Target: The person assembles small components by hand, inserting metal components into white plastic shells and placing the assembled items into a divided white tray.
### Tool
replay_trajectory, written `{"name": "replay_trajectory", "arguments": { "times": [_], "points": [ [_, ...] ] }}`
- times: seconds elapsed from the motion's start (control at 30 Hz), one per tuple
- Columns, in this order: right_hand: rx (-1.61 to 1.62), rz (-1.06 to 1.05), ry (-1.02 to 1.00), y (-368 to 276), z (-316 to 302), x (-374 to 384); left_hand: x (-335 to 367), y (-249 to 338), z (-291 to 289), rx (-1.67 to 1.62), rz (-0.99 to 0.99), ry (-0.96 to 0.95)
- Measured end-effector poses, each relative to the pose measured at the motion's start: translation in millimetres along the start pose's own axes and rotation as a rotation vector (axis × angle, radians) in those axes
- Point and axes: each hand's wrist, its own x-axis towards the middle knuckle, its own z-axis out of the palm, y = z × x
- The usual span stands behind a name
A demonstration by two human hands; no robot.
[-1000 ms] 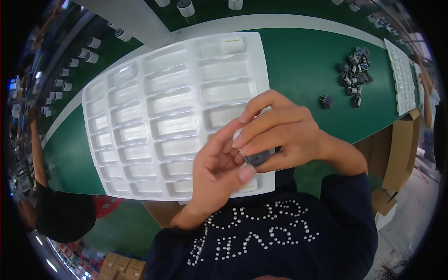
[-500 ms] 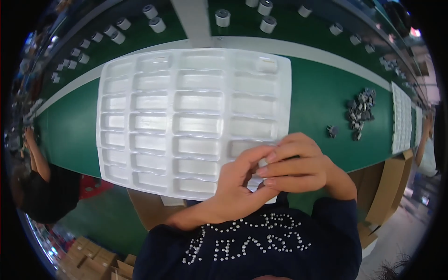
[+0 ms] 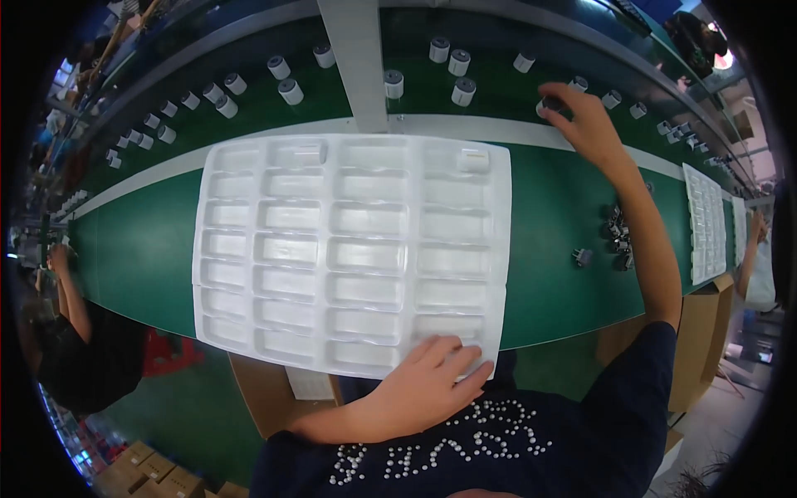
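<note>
A large white plastic tray with rows of rectangular pockets lies on the green table. One white cylinder sits in its far right pocket and another in a far pocket left of the middle. My left hand rests over the tray's near right corner, fingers apart and slightly blurred; anything under them is hidden. Beyond the table's far edge, my right hand is stretched over the green line, thumb and forefinger around a small white cylinder with a dark top.
Several white cylinders stand along the green line behind a pale rail. Small dark plug-like parts lie in a pile on the right, beside another white tray. Cardboard boxes stand below. A co-worker sits at the left.
My hands have parted from the small pale piece they held together. The right one has reached far out to the line; the left one has dropped to the tray corner. The view has shifted.
</note>
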Motion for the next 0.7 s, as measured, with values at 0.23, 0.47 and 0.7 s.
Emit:
{"name": "replay_trajectory", "arguments": {
  "times": [0.23,0.47,0.7],
  "points": [
    [-0.122,0.047,-0.108,-20,18,8,-18,-17,-22,-0.079,0.101,-0.133],
    [-0.279,-0.076,-0.215,-99,-8,-63,-31,-36,-50,0.096,0.087,-0.003],
    [-0.123,0.026,-0.688,-134,-20,-113,-32,-53,-27,0.112,0.046,0.063]
  ]
}}
